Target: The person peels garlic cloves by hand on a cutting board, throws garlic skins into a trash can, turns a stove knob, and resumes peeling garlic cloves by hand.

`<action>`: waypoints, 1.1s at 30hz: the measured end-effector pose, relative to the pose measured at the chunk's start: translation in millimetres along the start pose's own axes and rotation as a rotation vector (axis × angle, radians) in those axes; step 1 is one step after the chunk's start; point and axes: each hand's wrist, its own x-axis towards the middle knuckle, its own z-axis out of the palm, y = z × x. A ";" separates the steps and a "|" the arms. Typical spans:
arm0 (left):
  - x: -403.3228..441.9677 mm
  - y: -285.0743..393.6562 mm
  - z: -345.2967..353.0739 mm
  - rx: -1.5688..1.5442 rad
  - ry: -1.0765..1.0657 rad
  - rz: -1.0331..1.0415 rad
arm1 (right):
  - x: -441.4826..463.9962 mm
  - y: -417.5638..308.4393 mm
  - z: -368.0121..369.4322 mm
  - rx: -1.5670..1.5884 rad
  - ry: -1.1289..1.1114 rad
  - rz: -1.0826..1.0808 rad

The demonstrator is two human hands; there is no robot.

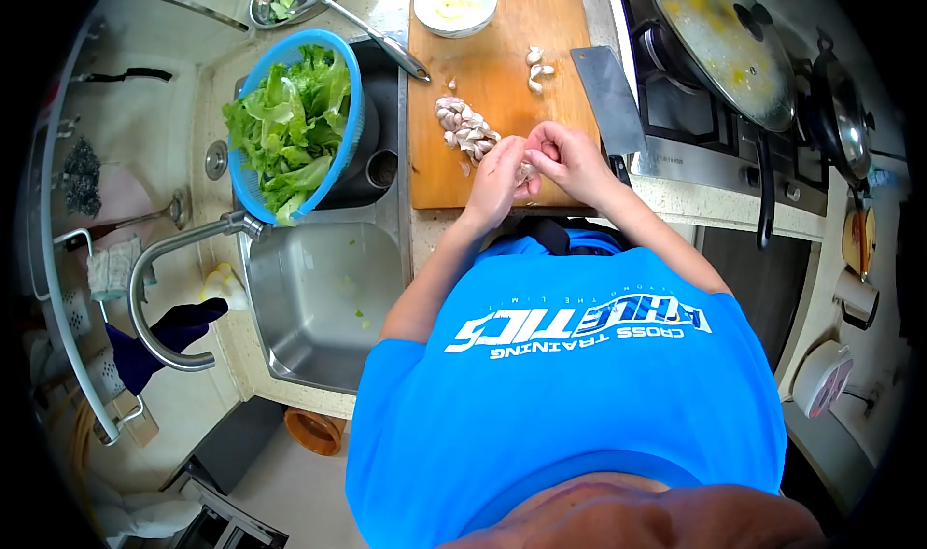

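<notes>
While left hand (pixel 496 180) holds a garlic piece (pixel 524 173), right hand (pixel 570 162) at it, grip unclear, garlic pile (pixel 465 127) lies far-left on cutting board (pixel 502 81), long axis slanting toward nearer left hand.

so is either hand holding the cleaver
No, the cleaver lies across the right edge of the cutting board, while the left hand and right hand meet beside the garlic cloves.
</notes>
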 end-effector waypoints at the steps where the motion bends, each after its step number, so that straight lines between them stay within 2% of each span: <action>1: 4.6 -6.0 -0.9 0.045 0.080 0.082 | 1.4 0.4 1.9 -0.069 0.053 0.002; 2: 7.4 -9.2 -2.8 0.089 0.159 0.162 | 3.1 7.8 5.0 -0.069 0.050 -0.002; 4: 8.8 -4.0 -3.3 0.096 0.161 0.180 | 10.3 16.2 7.7 0.360 0.001 0.021; 5: 9.9 -1.6 -2.9 0.012 0.175 0.192 | 14.3 20.1 6.5 0.525 0.061 0.016; 6: 10.5 0.6 -2.3 -0.072 0.189 0.204 | 20.2 23.1 -2.3 0.361 0.150 -0.017; 8: 10.3 6.8 -1.6 -0.132 0.174 0.188 | 30.2 15.9 -20.1 -0.158 0.241 0.052; 9: 10.3 9.2 -0.8 -0.104 0.164 0.173 | 34.1 16.9 -20.2 -0.158 0.244 0.051; 11: 13.0 11.8 0.2 -0.072 0.147 0.163 | 42.7 19.9 -19.2 -0.450 0.314 0.034; 14: 15.5 14.5 0.3 -0.049 0.117 0.186 | 51.0 34.2 -11.6 -0.442 0.352 -0.032; 17: 15.2 21.4 0.7 -0.016 0.165 0.174 | 49.3 32.1 -12.4 -0.416 0.313 -0.053; 19: 17.1 24.6 -4.1 0.033 0.213 0.246 | 44.7 26.7 -13.6 -0.379 0.290 -0.093; 21: 18.9 29.4 -10.1 -0.008 0.215 0.263 | 38.0 18.7 -16.8 -0.180 0.225 -0.122; 24: 23.9 32.1 -13.3 -0.010 0.214 0.292 | 28.6 6.7 -23.0 -0.104 0.123 -0.157; 26: 26.2 35.2 -8.4 0.199 0.271 0.398 | 25.0 -0.5 -27.5 -0.124 0.106 -0.170; 33: 25.7 33.8 -3.1 0.553 0.244 0.410 | 25.0 -14.3 -40.4 -0.067 0.052 -0.134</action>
